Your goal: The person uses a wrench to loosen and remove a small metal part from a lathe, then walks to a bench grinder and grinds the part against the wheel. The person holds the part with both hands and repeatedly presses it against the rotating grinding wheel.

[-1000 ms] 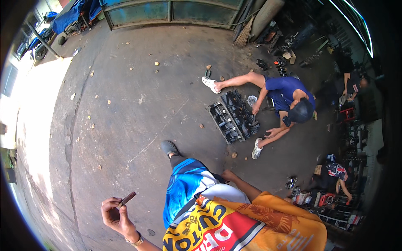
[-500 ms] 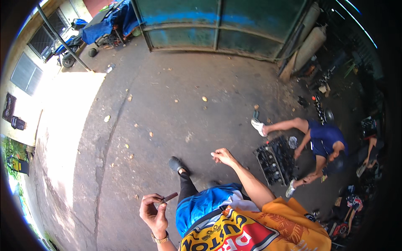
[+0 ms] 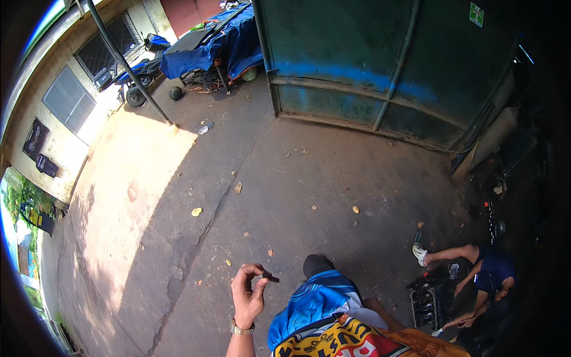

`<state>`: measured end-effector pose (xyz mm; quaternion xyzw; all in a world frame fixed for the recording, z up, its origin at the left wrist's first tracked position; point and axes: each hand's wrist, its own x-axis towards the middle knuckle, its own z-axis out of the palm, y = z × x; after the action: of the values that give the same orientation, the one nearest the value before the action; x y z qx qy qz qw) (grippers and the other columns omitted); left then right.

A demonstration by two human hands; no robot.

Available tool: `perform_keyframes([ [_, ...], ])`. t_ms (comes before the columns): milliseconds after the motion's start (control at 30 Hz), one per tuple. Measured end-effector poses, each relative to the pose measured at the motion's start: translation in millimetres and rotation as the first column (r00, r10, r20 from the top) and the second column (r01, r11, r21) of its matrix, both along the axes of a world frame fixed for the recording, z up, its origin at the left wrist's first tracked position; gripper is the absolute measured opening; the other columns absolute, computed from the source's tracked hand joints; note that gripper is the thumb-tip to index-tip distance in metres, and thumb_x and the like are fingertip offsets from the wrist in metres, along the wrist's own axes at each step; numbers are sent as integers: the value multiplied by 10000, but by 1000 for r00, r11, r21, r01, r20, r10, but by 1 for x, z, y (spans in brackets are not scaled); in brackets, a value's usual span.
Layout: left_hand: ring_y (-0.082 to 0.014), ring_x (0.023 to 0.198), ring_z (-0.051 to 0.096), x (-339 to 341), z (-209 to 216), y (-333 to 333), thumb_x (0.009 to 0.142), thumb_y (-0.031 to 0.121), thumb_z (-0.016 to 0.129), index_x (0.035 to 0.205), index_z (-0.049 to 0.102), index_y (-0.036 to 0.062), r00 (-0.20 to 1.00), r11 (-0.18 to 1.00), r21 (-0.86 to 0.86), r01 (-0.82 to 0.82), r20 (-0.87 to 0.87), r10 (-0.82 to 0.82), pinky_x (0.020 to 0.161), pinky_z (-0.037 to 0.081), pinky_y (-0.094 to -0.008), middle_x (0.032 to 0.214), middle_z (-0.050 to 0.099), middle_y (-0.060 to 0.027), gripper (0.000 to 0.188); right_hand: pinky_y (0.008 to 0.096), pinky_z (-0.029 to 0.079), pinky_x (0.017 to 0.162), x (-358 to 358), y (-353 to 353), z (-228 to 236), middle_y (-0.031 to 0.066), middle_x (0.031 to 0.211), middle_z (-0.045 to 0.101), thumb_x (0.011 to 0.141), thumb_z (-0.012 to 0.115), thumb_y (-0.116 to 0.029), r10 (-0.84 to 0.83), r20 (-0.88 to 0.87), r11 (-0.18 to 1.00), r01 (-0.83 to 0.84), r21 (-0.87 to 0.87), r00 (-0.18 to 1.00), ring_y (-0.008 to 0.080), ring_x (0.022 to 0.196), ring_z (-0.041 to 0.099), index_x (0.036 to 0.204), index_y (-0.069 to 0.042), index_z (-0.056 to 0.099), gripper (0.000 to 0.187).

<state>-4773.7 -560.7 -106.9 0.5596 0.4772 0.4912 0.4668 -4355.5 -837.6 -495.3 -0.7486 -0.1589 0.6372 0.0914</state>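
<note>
My left hand (image 3: 247, 297), with a watch (image 3: 242, 327) on its wrist, is raised in front of me on the left. Its thumb and fingers pinch a small dark flat bar (image 3: 271, 277), whose short end sticks out to the right; its exact kind cannot be made out. My right forearm (image 3: 385, 314) shows in shadow beside my blue shorts (image 3: 315, 300). The right hand's fingers are hidden or too dark to read, so what it holds, if anything, does not show. One dark shoe (image 3: 317, 265) of mine stands on the ground ahead.
At the right, a person (image 3: 493, 273) in dark blue sits by an engine block (image 3: 429, 302) on the ground. A large green metal gate (image 3: 333, 110) spans the back. Farther left are a blue tarp (image 3: 202, 56), a motorcycle (image 3: 138, 83) and a slanted pole (image 3: 128, 68).
My view has swung so the gate and engine block sit farther right. My left hand still pinches the bar. My right hand, extended with its fingers showing before, has dropped back beside my shorts.
</note>
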Motion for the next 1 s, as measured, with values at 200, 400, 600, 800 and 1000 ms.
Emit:
perform_keyframes([
  [200,-173,937,657,-12,-40,169,938,16,719,1053,575,-20,993,992,-82,-94,63,100,866,552,-312,1041,651,-105,188,353,589,761,-27,247,-44,153,1010,770,884,700,-139,655,256,714,-693,97,711,244,821,746,1099,-74,777,238],
  [400,-142,905,639,-29,-47,326,922,-12,720,1046,578,-17,987,986,-118,-119,95,130,833,533,-273,1037,647,-94,188,324,570,647,-73,639,1,87,846,760,937,745,-315,526,123,829,-540,148,841,176,746,733,981,-65,785,256],
  [600,-178,986,645,-66,-67,496,939,-9,702,1041,562,-19,984,984,-129,-120,115,135,902,533,-302,1073,637,-109,174,291,524,609,-168,960,97,44,733,706,954,748,-290,424,170,704,-441,557,890,123,664,678,890,-16,731,282],
  [800,-179,1025,643,-128,-98,690,948,-18,682,1051,559,-16,995,991,-126,-36,85,47,903,539,-311,1082,641,-112,160,292,518,605,-243,1091,58,54,757,709,970,706,-164,383,51,584,-285,760,922,109,650,657,1028,-5,731,171],
  [1000,-179,909,652,-194,-74,899,930,-49,667,1041,552,-20,996,996,-64,69,-50,-72,840,561,-310,987,601,-101,162,289,565,669,-204,1031,-84,84,922,762,867,784,-124,194,241,966,-228,124,951,170,800,717,1040,-30,760,199],
])
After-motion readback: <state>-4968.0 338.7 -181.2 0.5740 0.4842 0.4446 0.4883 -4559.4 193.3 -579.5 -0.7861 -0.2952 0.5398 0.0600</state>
